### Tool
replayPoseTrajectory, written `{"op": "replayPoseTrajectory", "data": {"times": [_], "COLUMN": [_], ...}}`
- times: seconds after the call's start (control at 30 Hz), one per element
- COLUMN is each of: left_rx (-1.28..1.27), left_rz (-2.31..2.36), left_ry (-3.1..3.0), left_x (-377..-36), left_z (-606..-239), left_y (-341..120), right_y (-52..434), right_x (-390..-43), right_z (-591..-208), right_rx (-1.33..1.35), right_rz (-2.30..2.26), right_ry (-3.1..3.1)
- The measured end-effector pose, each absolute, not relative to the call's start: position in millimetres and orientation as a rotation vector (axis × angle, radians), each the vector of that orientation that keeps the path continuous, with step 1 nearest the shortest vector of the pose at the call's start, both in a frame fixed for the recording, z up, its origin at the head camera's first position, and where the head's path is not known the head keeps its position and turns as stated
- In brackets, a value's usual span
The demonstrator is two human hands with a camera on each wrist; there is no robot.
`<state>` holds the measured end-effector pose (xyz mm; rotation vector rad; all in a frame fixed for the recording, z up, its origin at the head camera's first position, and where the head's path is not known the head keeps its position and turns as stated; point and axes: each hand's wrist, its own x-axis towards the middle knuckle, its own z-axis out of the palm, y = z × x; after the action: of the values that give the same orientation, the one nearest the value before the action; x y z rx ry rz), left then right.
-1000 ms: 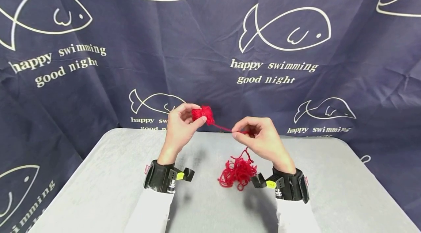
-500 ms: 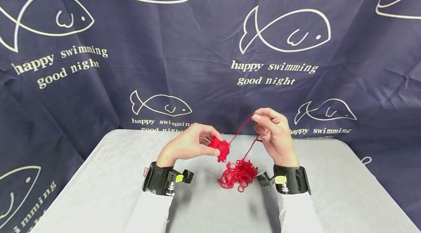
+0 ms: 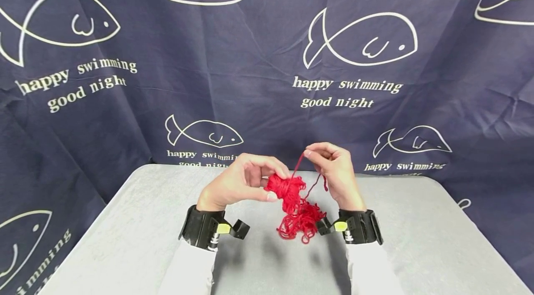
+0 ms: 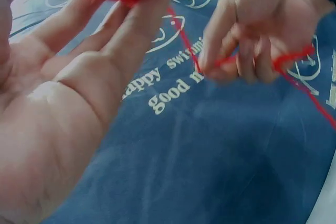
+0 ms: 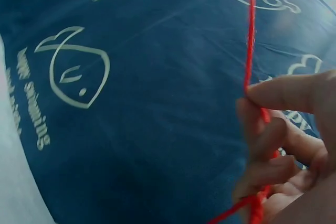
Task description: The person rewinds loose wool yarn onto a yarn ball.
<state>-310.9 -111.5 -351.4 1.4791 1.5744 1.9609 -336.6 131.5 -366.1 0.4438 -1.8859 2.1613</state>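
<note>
Soft shadows on the bright table (image 3: 275, 269), wrist views dimmer, hazier

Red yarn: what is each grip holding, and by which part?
The left grip pinches the red yarn bundle by its left side; the right grip pinches the red strand partway along its length.

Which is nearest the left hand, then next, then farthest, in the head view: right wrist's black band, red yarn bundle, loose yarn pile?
1. Red yarn bundle: held in the left hand.
2. Loose yarn pile: on the table, middle.
3. Black band: right side.
</note>
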Motion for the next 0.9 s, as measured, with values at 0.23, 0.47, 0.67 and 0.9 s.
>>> {"op": "replayPoseTrajectory", "data": {"times": [0.23, 0.47, 0.67, 0.9], "left_rx": [1.404, 1.113, 0.784, 0.651], "left_rz": [2.267, 2.557, 2.758, 2.795], "left_ry": [1.532, 1.458, 1.443, 1.842], "left_x": [-312.8, -315.6, -318.6, -324.5], "left_z": [-354.1, -354.0, -353.3, -357.9], "left_y": [-104.5, -98.4, -96.0, -93.0], "right_y": [121.9, 114.7, 112.1, 110.5], "right_x": [-336.5, -329.6, -323.0, -315.9], "right_z": [-372.3, -369.1, -363.7, -357.0], "right_rx": [0.621, 0.791, 0.941, 1.044], "right_rz": [1.824, 1.528, 1.347, 1.333], "right_ry": [-2.228, -2.419, -2.499, -2.502]}}
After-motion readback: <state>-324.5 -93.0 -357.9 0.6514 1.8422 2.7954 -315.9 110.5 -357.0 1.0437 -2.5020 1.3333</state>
